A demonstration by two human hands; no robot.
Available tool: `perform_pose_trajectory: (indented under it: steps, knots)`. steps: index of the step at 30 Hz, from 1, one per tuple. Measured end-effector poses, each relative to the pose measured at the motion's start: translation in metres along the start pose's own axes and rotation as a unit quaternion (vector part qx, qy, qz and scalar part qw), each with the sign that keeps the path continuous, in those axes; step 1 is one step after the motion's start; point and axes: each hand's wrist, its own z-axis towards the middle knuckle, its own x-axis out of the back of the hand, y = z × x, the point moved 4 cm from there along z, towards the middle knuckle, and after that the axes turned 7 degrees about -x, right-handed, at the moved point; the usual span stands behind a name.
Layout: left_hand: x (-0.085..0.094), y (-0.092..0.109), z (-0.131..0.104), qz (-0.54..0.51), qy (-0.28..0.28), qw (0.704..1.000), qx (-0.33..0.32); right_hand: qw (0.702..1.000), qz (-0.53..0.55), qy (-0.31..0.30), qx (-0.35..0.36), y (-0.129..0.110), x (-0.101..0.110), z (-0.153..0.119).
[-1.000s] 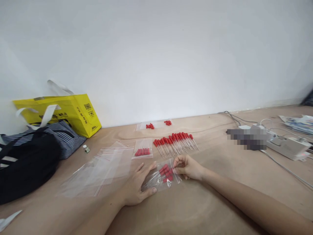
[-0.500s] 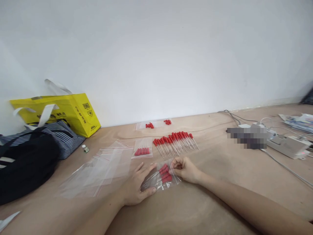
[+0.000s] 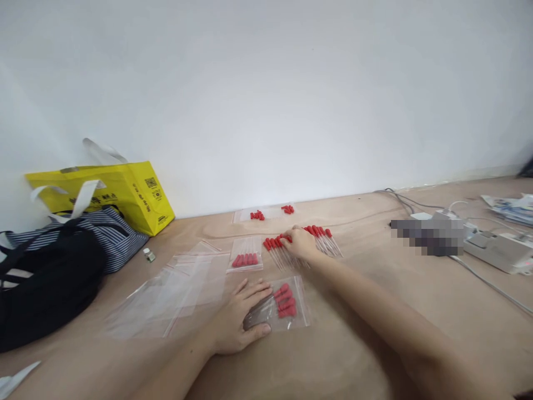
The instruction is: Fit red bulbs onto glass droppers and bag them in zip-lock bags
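A clear zip bag (image 3: 300, 303) holding several droppers with red bulbs (image 3: 286, 304) lies flat on the table. My left hand (image 3: 237, 316) rests with fingers spread on the bag's left part, covering the ends of the thin stems. Behind it, a row of droppers (image 3: 322, 233) lies side by side, red bulbs toward the wall. Over the middle of that row, my right hand (image 3: 300, 243) has its fingers curled around a red bulb; the palm hides several neighbours. Left of the row lies another clear bag (image 3: 245, 247) with red-bulbed droppers inside.
Loose clear zip bags (image 3: 179, 289) overlap at left. Small red pieces (image 3: 257, 215) lie on clear plastic by the wall. A yellow bag (image 3: 141, 194), a striped-and-black bag (image 3: 50, 278) and a small vial (image 3: 149, 255) stand left. A power strip (image 3: 497, 250) with cables sits right.
My right hand has let go of the bag's right edge and moved forward to the dropper row. My left hand stays on the bag. The view has shifted slightly.
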Motion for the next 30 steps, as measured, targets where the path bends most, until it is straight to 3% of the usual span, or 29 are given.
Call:
perform_pose_trajectory:
  steps: [5,10,15,19,20,23,26,30]
  knots:
    - [0.0,0.002,-0.001,0.005,-0.014,1.0,-0.002,0.999,-0.016,0.002,-0.033,-0.011,-0.021,0.018]
    - [0.0,0.003,-0.001,0.003,-0.016,1.0,0.001,0.998,0.023,0.006,-0.056,-0.011,-0.024,0.024]
    - [-0.001,0.001,-0.001,0.009,-0.013,1.0,0.001,0.991,0.127,0.014,-0.049,0.003,-0.006,0.018]
    - [-0.001,0.0,0.0,0.015,-0.017,1.0,0.003,0.972,0.229,0.025,-0.034,0.029,0.02,-0.008]
    - [-0.001,0.0,0.0,0.016,-0.017,1.0,0.002,0.964,0.262,0.03,-0.034,0.037,0.025,-0.017]
    - [-0.002,-0.002,0.0,0.015,-0.01,1.0,-0.005,0.886,0.458,0.048,-0.049,0.06,0.036,-0.046]
    - [-0.003,-0.003,0.0,0.018,-0.007,1.0,-0.002,0.842,0.527,0.032,-0.11,0.073,0.032,-0.071]
    - [-0.004,-0.002,0.0,0.021,0.001,1.0,0.002,0.791,0.586,-0.028,-0.174,0.071,0.016,-0.091]
